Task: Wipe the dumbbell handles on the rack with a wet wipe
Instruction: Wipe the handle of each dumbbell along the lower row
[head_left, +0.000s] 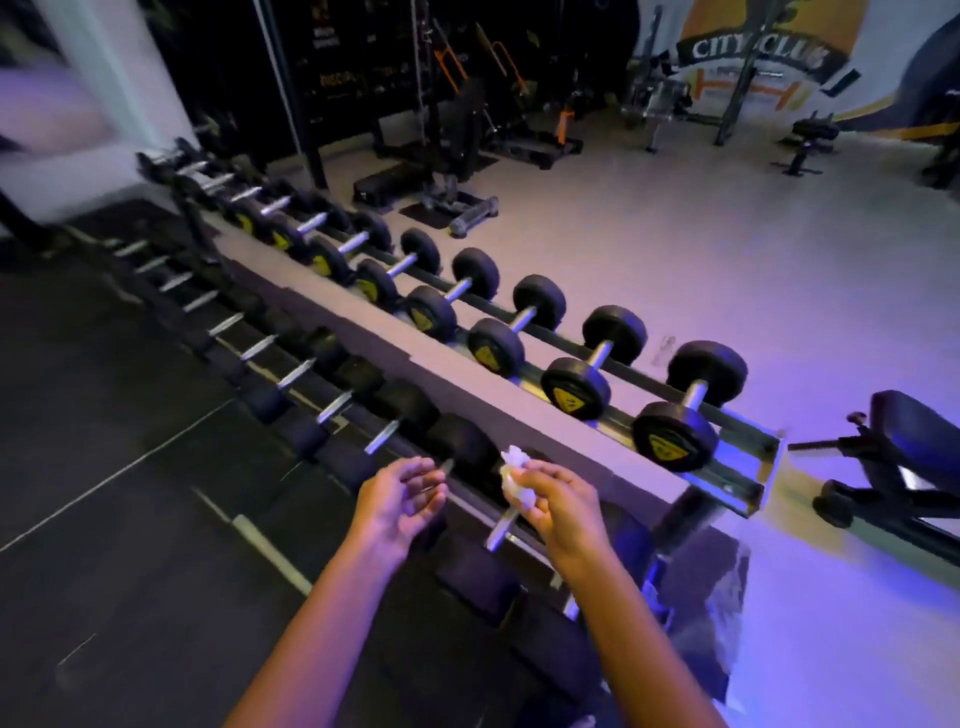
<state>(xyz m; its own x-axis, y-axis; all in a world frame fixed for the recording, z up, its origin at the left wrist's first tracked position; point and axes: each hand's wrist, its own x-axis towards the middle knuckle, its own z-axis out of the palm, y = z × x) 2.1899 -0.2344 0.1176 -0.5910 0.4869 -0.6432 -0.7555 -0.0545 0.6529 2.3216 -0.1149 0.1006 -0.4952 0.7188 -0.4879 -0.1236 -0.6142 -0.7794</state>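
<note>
A long two-tier dumbbell rack (761, 486) runs from the near right to the far left. Round black dumbbells with chrome handles fill its upper tier (693, 395). Hex dumbbells with chrome handles line the lower tier (382, 436). My right hand (558, 506) is shut on a crumpled white wet wipe (514, 475), just above the nearest lower-tier handle (501, 530). My left hand (402, 499) hovers over the neighbouring handle, fingers apart and holding nothing.
A padded bench (906, 447) stands to the right of the rack's end. Dark rubber flooring (104, 467) lies to the left, pale floor (727, 234) beyond the rack. Gym machines (467, 130) and another bench stand at the back.
</note>
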